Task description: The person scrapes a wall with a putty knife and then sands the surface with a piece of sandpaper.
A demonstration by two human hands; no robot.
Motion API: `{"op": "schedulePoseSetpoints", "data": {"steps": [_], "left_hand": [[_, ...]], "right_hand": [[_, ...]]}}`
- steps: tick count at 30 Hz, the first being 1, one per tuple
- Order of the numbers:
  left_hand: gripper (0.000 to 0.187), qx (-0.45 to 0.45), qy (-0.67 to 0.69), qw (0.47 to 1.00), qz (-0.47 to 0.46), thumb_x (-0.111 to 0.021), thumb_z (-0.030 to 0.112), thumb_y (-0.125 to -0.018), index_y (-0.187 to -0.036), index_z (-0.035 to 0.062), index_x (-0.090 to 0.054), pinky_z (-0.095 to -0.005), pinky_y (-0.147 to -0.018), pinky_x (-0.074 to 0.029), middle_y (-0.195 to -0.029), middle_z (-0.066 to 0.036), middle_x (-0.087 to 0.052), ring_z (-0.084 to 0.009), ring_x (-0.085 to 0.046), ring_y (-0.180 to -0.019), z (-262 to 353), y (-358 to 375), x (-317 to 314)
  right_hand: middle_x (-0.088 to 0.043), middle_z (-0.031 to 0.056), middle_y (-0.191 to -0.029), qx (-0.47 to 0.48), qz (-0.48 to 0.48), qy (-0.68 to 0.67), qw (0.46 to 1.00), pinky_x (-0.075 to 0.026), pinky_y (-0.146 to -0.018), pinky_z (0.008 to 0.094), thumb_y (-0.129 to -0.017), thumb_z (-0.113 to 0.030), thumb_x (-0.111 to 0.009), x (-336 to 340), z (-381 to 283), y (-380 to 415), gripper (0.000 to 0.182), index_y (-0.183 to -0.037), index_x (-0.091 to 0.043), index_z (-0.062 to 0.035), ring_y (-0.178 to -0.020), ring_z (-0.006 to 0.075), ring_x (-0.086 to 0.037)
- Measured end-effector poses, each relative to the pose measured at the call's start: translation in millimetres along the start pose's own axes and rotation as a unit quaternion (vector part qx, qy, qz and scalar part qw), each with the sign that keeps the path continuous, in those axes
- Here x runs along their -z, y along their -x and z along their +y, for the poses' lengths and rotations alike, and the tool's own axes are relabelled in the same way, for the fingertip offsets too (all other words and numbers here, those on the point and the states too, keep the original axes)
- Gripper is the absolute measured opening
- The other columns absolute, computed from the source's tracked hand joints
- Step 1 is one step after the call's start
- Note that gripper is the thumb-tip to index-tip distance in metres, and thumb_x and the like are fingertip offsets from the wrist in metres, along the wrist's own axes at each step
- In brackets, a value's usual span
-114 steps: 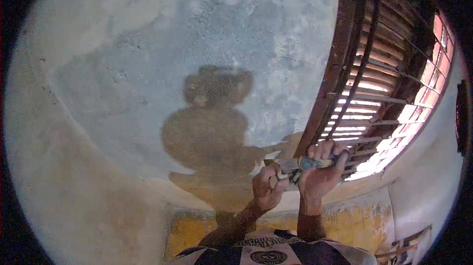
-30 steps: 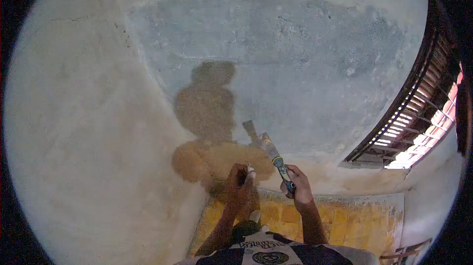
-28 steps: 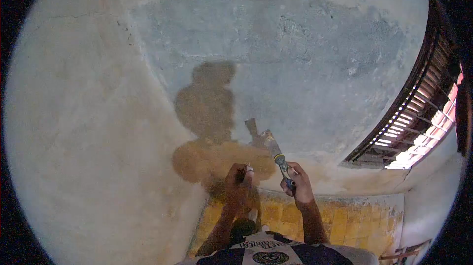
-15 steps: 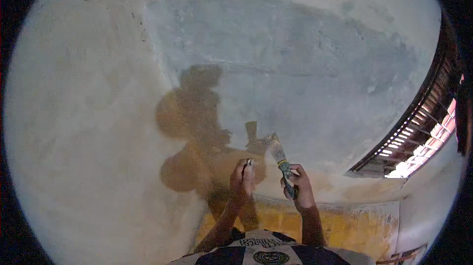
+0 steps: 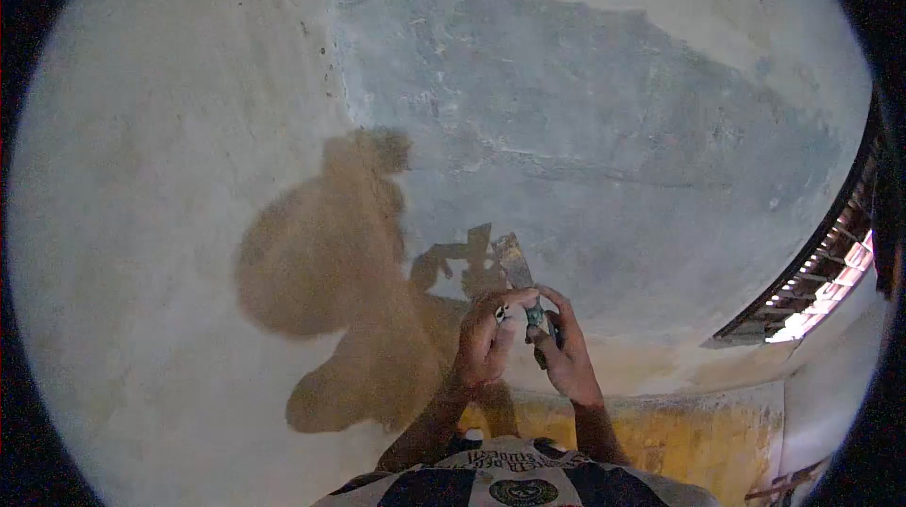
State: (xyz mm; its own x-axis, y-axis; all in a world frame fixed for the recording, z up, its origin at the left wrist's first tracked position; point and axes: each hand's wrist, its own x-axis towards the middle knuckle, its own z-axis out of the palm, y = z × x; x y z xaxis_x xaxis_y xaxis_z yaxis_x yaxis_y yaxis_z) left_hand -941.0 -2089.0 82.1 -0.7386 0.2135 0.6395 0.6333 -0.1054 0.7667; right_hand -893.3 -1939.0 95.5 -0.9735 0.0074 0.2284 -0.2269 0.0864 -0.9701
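In my right hand is a putty knife with a greenish handle, its stained blade pointing up. The fingers are wrapped round the handle. My left hand is closed beside it, its fingers reaching across to the base of the blade. A small black-and-whitish thing shows between its thumb and fingers; I cannot make out what it is. Ahead of both hands is a wall with a grey-blue patch of rough, uneven coating.
Pale wall surrounds the patch, with a thin crack at upper left. A brown shadow falls on it. Below is a worn yellow wall section. At right, daylight comes through a slatted opening.
My hands have come together: the left has moved up and right to the putty knife, and the right has shifted slightly inward. The view has shifted a little.
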Motion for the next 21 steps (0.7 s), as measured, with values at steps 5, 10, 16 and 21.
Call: {"op": "schedulePoseSetpoints", "data": {"steps": [5, 10, 16, 21], "left_hand": [[0.038, -0.104, 0.002, 0.994, -0.013, -0.042, 0.030, -0.102, -0.121, 0.0027, -0.060, -0.0443, -0.105, -0.037, -0.118, -0.016, -0.063, -0.0333, -0.058, -0.112, -15, -54, 23], [0.032, -0.183, -0.009, 0.983, -0.015, -0.043, 0.027, -0.100, -0.111, 0.0019, -0.061, -0.0454, -0.105, -0.036, -0.110, -0.017, -0.061, -0.0355, -0.057, -0.108, -6, -134, 36], [0.031, -0.182, -0.008, 0.983, -0.034, -0.044, 0.026, -0.100, -0.109, 0.0002, -0.057, -0.0450, -0.098, -0.038, -0.106, -0.018, -0.057, -0.0351, -0.054, -0.102, -11, -170, 51], [0.031, -0.243, -0.047, 0.969, 0.003, -0.043, 0.025, -0.100, -0.109, -0.0021, -0.057, -0.0431, -0.095, -0.039, -0.106, -0.019, -0.056, -0.0364, -0.053, -0.101, -25, -188, 56]], "right_hand": [[-0.051, 0.0015, -0.088, 0.063, 0.050, 0.060, 0.995, -0.037, -0.055, 0.0228, -0.101, -0.018, -0.048, -30, -30, -36, 0.045, -0.143, -0.036, -0.0087, -0.064, 0.0054, -0.042], [-0.058, 0.0116, -0.093, 0.117, 0.082, 0.071, 0.987, -0.043, -0.066, 0.0306, -0.101, -0.025, -0.049, -47, -52, -84, 0.047, -0.142, -0.034, -0.0046, -0.072, 0.0153, -0.051], [-0.052, 0.0089, -0.109, 0.173, 0.100, -0.001, 0.980, -0.040, -0.068, 0.0277, -0.096, -0.021, -0.054, -60, -38, -122, 0.051, -0.142, -0.035, -0.0077, -0.081, 0.0117, -0.046], [-0.052, 0.0036, -0.092, 0.175, 0.069, -0.117, 0.975, -0.035, -0.056, 0.0237, -0.093, -0.029, -0.055, -62, -36, -137, 0.054, -0.141, -0.037, -0.0116, -0.066, 0.0083, -0.045]]}}
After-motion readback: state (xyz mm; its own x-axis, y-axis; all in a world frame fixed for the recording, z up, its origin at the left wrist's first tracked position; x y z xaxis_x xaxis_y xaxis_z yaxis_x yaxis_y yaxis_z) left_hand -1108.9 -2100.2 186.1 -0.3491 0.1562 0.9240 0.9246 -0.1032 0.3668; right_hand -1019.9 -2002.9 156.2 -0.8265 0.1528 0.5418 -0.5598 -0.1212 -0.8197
